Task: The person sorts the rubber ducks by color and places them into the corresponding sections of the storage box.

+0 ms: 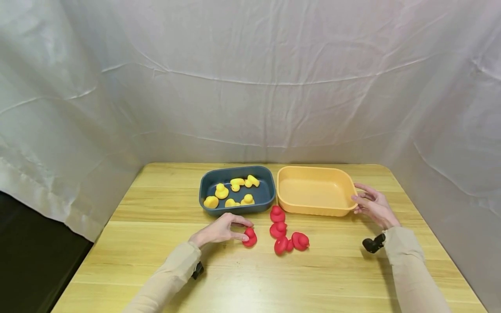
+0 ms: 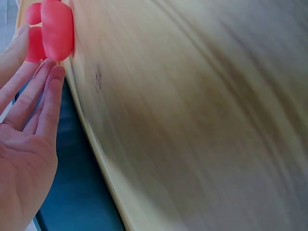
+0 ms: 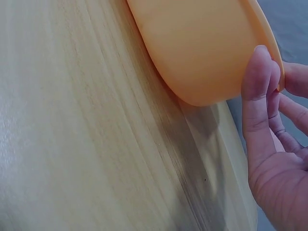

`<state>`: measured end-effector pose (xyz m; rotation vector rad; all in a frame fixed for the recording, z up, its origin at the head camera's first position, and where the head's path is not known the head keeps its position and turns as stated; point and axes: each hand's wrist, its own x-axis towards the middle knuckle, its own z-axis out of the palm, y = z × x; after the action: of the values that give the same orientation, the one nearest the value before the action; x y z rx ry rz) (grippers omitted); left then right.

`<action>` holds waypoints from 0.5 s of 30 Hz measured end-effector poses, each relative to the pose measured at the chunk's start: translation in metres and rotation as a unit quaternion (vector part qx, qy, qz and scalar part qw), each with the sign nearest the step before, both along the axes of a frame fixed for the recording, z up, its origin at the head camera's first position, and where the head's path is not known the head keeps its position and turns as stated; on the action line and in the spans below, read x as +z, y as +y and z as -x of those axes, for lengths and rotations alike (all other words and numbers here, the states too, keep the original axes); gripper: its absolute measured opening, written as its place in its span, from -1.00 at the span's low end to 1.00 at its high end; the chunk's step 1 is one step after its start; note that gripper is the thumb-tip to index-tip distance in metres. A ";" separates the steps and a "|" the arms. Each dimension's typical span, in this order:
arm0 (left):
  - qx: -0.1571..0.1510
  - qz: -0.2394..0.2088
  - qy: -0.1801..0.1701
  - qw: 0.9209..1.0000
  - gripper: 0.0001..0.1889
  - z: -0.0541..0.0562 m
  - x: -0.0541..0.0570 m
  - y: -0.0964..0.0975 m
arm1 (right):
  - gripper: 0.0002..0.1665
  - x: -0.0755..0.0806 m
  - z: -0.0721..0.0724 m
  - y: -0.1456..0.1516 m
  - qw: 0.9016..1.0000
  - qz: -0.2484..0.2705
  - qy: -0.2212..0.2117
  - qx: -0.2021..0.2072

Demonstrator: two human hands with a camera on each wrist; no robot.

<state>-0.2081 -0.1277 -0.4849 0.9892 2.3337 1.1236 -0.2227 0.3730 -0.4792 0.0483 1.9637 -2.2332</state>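
Note:
My left hand [image 1: 222, 229] is at a red rubber duck [image 1: 249, 237] on the table, its thumb against the near left side and index fingertip just behind the duck's head. In the left wrist view, the fingers look fairly straight, their tips beside red duck shapes [image 2: 57, 31]. At the right, my right hand [image 1: 375, 206] pinches the right end of a yellow-orange tray [image 1: 313, 209]. Its thumb lies on the near side and the fingers behind the rim, as the right wrist view shows. That tray holds nothing visible.
Left of the orange tray stands a dark blue tray [image 1: 235, 209] with several yellow rubber ducks [image 1: 222, 191] in it. More red ducks [image 1: 278, 229] lie in front of the trays. Pale cloth [image 1: 266, 108] hangs behind the wooden table [image 1: 156, 234] and along both sides.

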 end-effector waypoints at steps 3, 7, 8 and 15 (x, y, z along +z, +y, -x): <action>0.001 0.005 -0.003 1.000 -0.55 0.000 -0.001 0.000 | -0.47 0.001 0.000 -0.001 1.000 -0.001 -0.003 -0.002; 0.000 0.013 -0.001 1.000 -0.55 0.000 -0.001 0.000 | -0.47 0.002 -0.001 -0.002 1.000 -0.005 -0.003 -0.003; 0.000 0.015 0.001 1.000 -0.55 0.000 -0.001 0.000 | -0.47 0.002 -0.001 -0.002 1.000 -0.006 -0.002 -0.004; 0.001 0.017 0.012 1.000 -0.58 0.000 -0.003 0.002 | -0.40 0.000 -0.002 -0.002 1.000 -0.008 0.005 -0.008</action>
<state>-0.2083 -0.1254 -0.4879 0.9932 2.3647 1.0745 -0.2210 0.3707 -0.4793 0.0555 1.9927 -2.2326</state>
